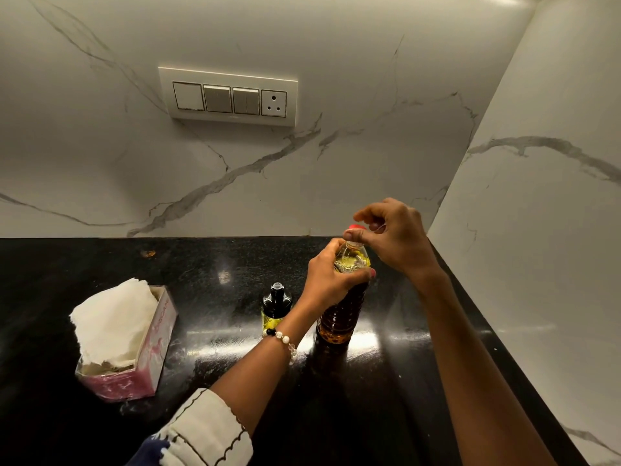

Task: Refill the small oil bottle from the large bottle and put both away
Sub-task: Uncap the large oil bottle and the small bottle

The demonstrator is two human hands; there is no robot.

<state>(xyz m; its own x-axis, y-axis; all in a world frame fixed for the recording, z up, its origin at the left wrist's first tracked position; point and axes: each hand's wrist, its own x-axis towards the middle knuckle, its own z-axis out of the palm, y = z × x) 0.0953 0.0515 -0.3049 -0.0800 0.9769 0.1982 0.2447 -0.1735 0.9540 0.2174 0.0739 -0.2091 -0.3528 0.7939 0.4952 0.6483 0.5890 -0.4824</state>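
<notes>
- The large bottle (342, 297) stands upright on the black counter (100, 264), near the right corner by the marble wall (336, 163).
- The left hand (331, 275) wraps the bottle's shoulder; its fingers (364, 275) are curled tight around the clear upper part.
- The right hand (391, 237) sits over the neck; thumb and forefinger pinch at the red cap (355, 227), the other fingers loosely curled above it.
- Whether the cap is seated or lifted cannot be told.
- The small bottle (276, 306), dark-topped, stands just left of the large one, apart from both hands; the left wrist, with its bead bracelet (282, 338), crosses in front of its base.
- A pink tissue box (134, 368) sits well to the left.
- A switch panel (228, 95) is on the wall.
</notes>
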